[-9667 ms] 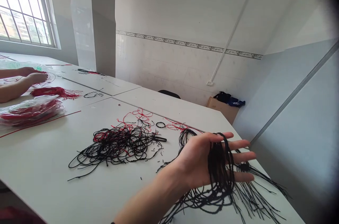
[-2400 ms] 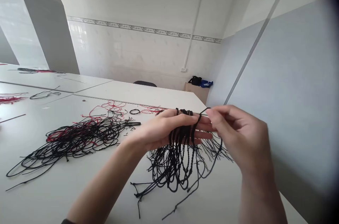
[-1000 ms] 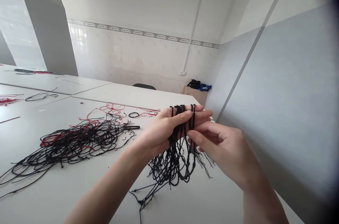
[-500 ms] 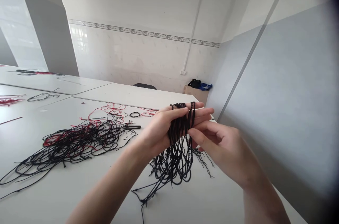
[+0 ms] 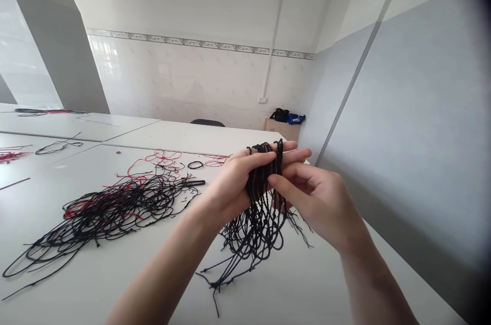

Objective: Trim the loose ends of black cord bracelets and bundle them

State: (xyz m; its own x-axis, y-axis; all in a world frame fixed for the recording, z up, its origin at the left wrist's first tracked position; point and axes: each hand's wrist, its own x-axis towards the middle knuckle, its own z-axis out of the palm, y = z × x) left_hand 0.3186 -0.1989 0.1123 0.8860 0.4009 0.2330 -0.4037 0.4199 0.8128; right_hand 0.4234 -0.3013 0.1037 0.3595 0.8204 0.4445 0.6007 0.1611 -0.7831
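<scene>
A bundle of black braided cords hangs in loops over the fingers of my left hand, whose thumb presses down on them. The loose, knotted ends droop below, close to the white table. At the right side of the bundle, my right hand has its thumb and fingers closed on some of the cords near the left fingertips. Exactly which strands it pinches is partly hidden. On the table to the left lies a tangled pile of black cords mixed with red ones.
Beyond the pile are red threads, a small black ring and a dark slim tool. More red cords and a thin dark cord lie at far left. A grey wall rises along the right.
My right hand has shifted slightly up and left against the cords. The strands at the left fingertips now sit bunched together, and the hanging loops have swung a little to the right.
</scene>
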